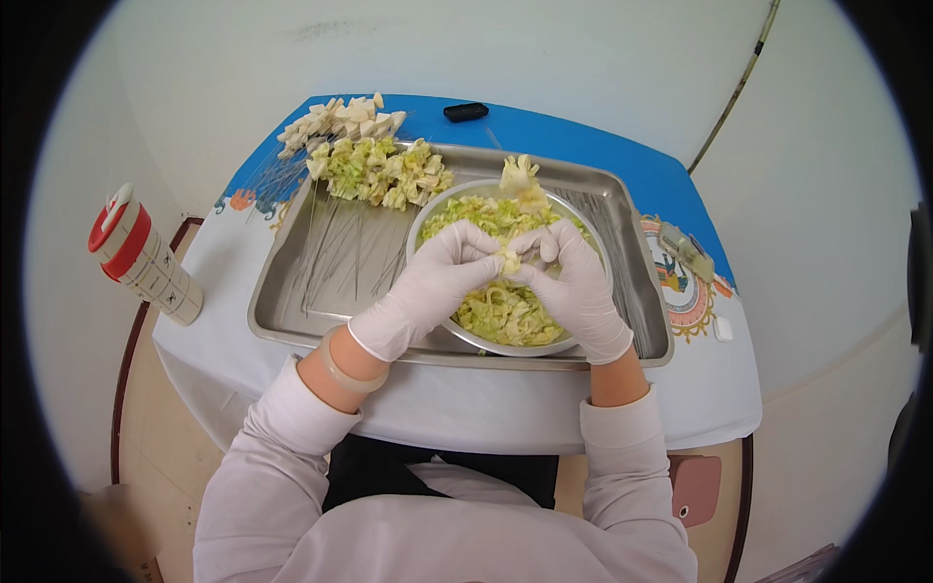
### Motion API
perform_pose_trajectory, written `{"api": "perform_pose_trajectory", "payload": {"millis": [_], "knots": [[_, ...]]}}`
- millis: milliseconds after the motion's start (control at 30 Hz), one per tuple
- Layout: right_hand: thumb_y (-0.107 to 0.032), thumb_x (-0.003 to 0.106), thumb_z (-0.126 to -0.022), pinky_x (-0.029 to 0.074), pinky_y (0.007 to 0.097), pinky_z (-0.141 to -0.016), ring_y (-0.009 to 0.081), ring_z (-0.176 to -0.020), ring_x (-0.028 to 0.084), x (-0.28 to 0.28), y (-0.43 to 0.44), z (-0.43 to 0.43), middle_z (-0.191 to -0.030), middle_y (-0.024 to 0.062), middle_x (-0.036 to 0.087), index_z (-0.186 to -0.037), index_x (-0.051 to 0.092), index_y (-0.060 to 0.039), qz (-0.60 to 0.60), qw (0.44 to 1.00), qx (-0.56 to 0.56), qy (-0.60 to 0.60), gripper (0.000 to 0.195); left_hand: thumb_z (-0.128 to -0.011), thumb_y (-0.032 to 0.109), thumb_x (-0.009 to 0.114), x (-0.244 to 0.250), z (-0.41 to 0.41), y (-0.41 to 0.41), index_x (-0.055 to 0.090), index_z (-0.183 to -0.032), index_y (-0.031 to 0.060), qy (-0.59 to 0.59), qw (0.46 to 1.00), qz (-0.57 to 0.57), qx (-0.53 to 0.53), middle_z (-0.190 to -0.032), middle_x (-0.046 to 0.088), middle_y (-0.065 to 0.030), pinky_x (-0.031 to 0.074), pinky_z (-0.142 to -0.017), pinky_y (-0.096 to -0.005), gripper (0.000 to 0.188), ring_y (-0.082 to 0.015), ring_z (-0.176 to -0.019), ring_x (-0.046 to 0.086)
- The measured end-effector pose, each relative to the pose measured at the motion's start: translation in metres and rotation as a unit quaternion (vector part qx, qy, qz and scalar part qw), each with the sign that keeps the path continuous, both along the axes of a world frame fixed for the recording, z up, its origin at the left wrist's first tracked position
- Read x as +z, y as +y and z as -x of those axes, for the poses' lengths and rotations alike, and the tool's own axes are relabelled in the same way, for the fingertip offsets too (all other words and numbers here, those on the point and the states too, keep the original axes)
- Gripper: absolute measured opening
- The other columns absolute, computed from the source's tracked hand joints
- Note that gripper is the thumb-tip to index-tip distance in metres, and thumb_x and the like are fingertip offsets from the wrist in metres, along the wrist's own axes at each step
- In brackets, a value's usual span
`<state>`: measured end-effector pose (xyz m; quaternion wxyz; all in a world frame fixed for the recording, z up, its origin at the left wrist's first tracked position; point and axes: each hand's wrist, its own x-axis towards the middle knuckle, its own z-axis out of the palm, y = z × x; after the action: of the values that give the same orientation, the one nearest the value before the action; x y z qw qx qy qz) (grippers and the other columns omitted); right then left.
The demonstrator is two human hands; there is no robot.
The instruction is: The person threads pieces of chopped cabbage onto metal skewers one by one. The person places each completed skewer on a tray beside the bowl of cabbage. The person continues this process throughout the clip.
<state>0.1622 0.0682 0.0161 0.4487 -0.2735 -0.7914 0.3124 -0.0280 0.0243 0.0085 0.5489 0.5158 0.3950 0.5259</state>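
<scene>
My left hand [452, 266] and my right hand [568, 284], both in white gloves, meet above a round metal bowl [503, 348] of cut cabbage leaves [510, 317]. A small pale cabbage piece [512, 261] is pinched between their fingertips. Just beyond the fingers, a bunch of cabbage leaves [522, 184] rises over the bowl's far rim; whether a skewer runs through it is hidden. The bowl stands in a rectangular metal tray [321, 337]. Thin metal skewers threaded with cabbage [379, 171] rest on the tray's far left corner, their bare ends [339, 251] pointing towards me.
Loose bare skewers [630, 291] line the tray's right side. Skewers of white chunks [342, 124] lie at the table's back left. A tumbler with a red lid [146, 255] stands left. A black object [466, 111], a clear case [685, 251] and a small white case [722, 329] also lie on the tablecloth.
</scene>
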Motion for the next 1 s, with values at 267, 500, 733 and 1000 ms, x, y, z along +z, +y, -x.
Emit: {"api": "perform_pose_trajectory", "payload": {"millis": [267, 500, 733, 1000], "knots": [[-0.007, 0.075, -0.079, 0.043, 0.0324, -0.061, 0.0192, -0.063, 0.051, -0.005, 0.005, 0.001, -0.069, 0.0048, 0.052, -0.086, 0.048, -0.0039, -0.067, 0.995, -0.064, -0.021, 0.028, -0.096, 0.012, 0.066, 0.001, -0.007, -0.003, 0.057, -0.112, 0.0017, 0.093, 0.995, -0.02, 0.013, -0.104, 0.065, -0.0046, 0.05, -0.088, -0.0256, 0.021, -0.01, -0.097, 0.061], [-0.009, 0.075, -0.078, 0.044, 0.0337, -0.056, 0.0229, -0.059, 0.054, -0.015, 0.006, 0.005, -0.073, 0.0057, 0.058, -0.084, 0.049, -0.0063, -0.103, 0.988, -0.103, -0.06, 0.027, -0.092, 0.01, 0.07, -0.001, -0.005, -0.001, 0.059, -0.109, 0.0015, 0.146, 0.988, -0.003, 0.045, -0.102, 0.066, -0.0052, 0.052, -0.085, -0.026, 0.021, -0.0102, -0.095, 0.062], [-0.017, 0.082, -0.077, 0.049, 0.034, -0.054, 0.0255, -0.059, 0.063, -0.015, 0.004, 0.007, -0.067, 0.0052, 0.061, -0.081, 0.05, -0.0074, -0.194, 0.969, -0.144, -0.06, 0.033, -0.093, 0.011, 0.07, -0.008, 0.004, 0.006, 0.061, -0.102, 0.0013, 0.068, 0.997, 0.02, 0.035, -0.098, 0.066, -0.0041, 0.051, -0.081, -0.0237, 0.016, -0.0093, -0.091, 0.061], [-0.027, 0.078, -0.082, 0.048, 0.0353, -0.054, 0.025, -0.061, 0.062, 0.006, -0.009, 0.006, -0.07, 0.0067, 0.063, -0.082, 0.057, -0.007, -0.221, 0.955, -0.179, -0.079, 0.029, -0.097, 0.016, 0.064, -0.001, 0.002, 0.003, 0.058, -0.101, 0.0024, -0.046, 0.997, 0.012, 0.061, -0.093, 0.063, -0.0024, 0.051, -0.084, -0.0222, 0.015, -0.0107, -0.093, 0.063]]}}
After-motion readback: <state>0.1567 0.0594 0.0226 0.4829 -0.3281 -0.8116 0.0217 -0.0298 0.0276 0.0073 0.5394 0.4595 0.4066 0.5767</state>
